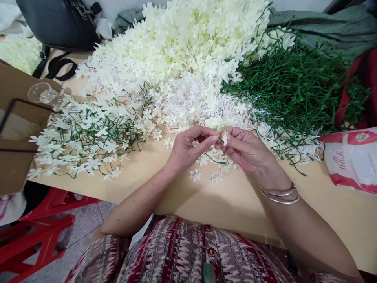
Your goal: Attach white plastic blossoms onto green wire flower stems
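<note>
My left hand point(190, 147) and my right hand point(246, 149) meet above the tan table point(235, 204), fingertips pinched together. Between them is a small white artificial flower point(224, 137) on a thin green stem point(213, 160) that trails down under my hands. My right hand pinches the flower; my left thumb and forefinger press at the stem beside it. A few loose white flowers point(194, 175) lie on the table just below my hands. Silver bangles point(279, 194) circle my right wrist.
A big heap of cream blossoms point(188, 43) fills the back. Bare green stems point(294, 86) pile at the right. Finished flowered stems point(88, 137) lie at the left beside a cardboard box point(17, 125) and a clear cup point(44, 94). A red-white bag point(352, 159) sits far right; red stools point(35, 232) stand below left.
</note>
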Demonstrator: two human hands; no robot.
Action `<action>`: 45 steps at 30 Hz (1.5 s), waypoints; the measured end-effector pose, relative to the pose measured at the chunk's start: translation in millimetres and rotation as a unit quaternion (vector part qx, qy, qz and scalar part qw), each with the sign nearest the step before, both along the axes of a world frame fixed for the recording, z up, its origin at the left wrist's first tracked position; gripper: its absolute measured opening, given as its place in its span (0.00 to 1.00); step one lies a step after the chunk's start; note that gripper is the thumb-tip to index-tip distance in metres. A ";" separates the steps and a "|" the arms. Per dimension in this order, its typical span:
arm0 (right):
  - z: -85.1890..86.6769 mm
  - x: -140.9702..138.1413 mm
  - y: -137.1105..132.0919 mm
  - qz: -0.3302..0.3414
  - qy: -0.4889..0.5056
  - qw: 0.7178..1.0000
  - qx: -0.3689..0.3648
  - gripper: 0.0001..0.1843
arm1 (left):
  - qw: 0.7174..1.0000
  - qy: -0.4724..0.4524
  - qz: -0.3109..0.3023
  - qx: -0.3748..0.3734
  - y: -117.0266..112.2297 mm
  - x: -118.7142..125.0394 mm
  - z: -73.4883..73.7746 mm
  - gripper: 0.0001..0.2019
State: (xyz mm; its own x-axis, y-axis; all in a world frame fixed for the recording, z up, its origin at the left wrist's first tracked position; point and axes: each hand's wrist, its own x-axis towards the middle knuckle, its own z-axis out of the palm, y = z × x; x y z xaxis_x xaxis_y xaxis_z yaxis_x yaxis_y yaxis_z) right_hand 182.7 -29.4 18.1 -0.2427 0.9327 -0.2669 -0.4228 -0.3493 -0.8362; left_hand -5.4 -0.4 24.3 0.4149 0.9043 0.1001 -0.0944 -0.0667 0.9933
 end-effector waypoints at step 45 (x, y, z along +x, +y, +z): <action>-6.6 -18.0 -0.6 -0.082 0.007 0.996 0.020 0.19 | 0.992 -0.087 0.024 -0.094 -11.1 13.1 -8.1 0.18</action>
